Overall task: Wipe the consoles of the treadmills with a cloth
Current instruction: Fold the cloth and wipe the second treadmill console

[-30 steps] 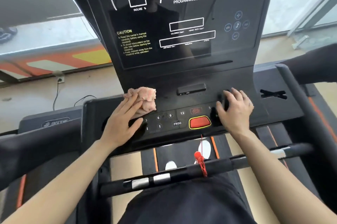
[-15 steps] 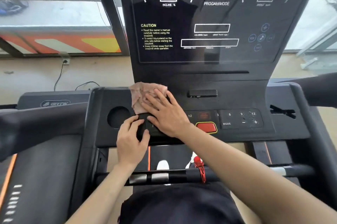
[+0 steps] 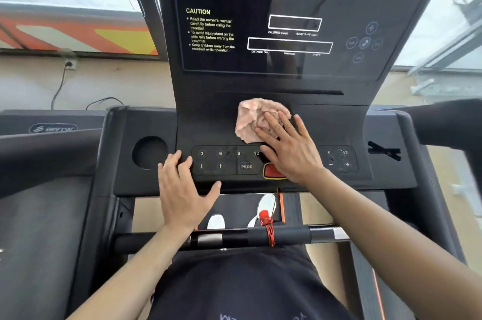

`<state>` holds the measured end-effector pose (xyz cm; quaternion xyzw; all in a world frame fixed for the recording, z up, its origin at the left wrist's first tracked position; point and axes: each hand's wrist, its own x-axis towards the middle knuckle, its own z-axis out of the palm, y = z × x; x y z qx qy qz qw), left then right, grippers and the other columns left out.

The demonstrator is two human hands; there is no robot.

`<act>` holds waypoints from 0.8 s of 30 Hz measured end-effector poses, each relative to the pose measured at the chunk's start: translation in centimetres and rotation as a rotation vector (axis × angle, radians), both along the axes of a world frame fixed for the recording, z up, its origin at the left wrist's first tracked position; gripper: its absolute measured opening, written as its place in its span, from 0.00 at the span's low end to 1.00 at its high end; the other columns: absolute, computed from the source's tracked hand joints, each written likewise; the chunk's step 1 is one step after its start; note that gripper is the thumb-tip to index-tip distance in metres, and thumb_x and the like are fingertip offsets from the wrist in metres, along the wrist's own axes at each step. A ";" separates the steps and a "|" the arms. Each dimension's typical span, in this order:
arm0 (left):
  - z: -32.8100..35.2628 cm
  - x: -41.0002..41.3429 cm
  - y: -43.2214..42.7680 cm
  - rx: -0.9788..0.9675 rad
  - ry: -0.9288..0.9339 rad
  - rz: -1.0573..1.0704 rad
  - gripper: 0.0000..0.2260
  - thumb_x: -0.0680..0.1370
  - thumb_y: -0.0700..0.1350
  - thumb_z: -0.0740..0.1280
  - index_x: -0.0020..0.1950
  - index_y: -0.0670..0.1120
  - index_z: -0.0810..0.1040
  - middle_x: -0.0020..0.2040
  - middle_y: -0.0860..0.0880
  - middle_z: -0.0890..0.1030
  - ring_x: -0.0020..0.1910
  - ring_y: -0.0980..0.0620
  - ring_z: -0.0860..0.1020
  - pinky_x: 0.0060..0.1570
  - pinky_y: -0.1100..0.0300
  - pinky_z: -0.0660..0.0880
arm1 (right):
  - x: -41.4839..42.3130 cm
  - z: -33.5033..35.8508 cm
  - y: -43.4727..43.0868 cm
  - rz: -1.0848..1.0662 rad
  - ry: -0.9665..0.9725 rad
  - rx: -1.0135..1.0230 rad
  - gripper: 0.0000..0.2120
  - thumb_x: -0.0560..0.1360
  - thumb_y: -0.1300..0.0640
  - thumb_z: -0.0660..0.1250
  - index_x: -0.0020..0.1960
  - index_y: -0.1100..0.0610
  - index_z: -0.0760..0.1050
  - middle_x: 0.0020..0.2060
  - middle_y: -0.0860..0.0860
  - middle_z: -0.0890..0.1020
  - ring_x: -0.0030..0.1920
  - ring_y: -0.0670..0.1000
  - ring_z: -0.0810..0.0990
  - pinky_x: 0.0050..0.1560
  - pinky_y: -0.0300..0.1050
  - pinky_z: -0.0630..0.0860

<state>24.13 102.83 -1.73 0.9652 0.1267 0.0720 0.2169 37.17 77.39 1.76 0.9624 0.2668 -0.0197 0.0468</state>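
A crumpled pink cloth (image 3: 250,121) lies on the black treadmill console (image 3: 339,124), just above the button panel (image 3: 221,160) and below the dark display (image 3: 260,6). My right hand (image 3: 289,150) presses flat on the cloth's right part, fingers spread, palm over the red stop button (image 3: 270,173). My left hand (image 3: 182,189) rests on the console's front edge at the left of the buttons, fingers apart, holding nothing.
A round cup holder (image 3: 148,152) sits at the console's left. A crossbar (image 3: 287,236) with a red safety cord (image 3: 267,225) runs in front of my body. Another treadmill (image 3: 52,129) stands at the left, an arm rail (image 3: 443,121) at the right.
The cloth passed from my left hand to my right, which has slid it from the console's left toward the centre. My left hand dropped to the front edge.
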 end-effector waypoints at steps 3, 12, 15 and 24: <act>0.1 -0.1 -0.6 0.032 -0.022 -0.024 0.33 0.72 0.62 0.67 0.67 0.39 0.73 0.71 0.38 0.72 0.77 0.35 0.66 0.80 0.37 0.55 | -0.2 0.3 -2.6 -0.074 0.009 0.031 0.25 0.83 0.39 0.50 0.77 0.43 0.67 0.80 0.51 0.63 0.80 0.57 0.61 0.80 0.62 0.51; 0.5 1.0 -3.0 0.118 0.015 -0.065 0.38 0.70 0.63 0.65 0.74 0.42 0.70 0.75 0.40 0.70 0.77 0.35 0.65 0.79 0.35 0.53 | -1.3 0.7 -12.0 -0.428 0.066 0.069 0.29 0.82 0.39 0.45 0.76 0.47 0.69 0.78 0.51 0.67 0.80 0.54 0.61 0.80 0.61 0.50; 0.3 1.2 -3.5 0.119 0.027 -0.034 0.39 0.69 0.64 0.65 0.75 0.42 0.70 0.75 0.39 0.70 0.77 0.35 0.64 0.78 0.34 0.54 | -1.8 0.5 -14.3 -0.539 0.057 0.095 0.29 0.82 0.39 0.45 0.76 0.49 0.68 0.77 0.52 0.68 0.80 0.53 0.62 0.79 0.62 0.55; 0.5 1.7 -4.3 0.146 0.028 -0.003 0.39 0.67 0.62 0.65 0.74 0.44 0.70 0.76 0.41 0.70 0.77 0.35 0.63 0.77 0.34 0.53 | -7.3 0.9 -13.8 -0.815 0.035 0.040 0.30 0.78 0.34 0.58 0.78 0.39 0.59 0.70 0.60 0.70 0.59 0.64 0.70 0.58 0.59 0.68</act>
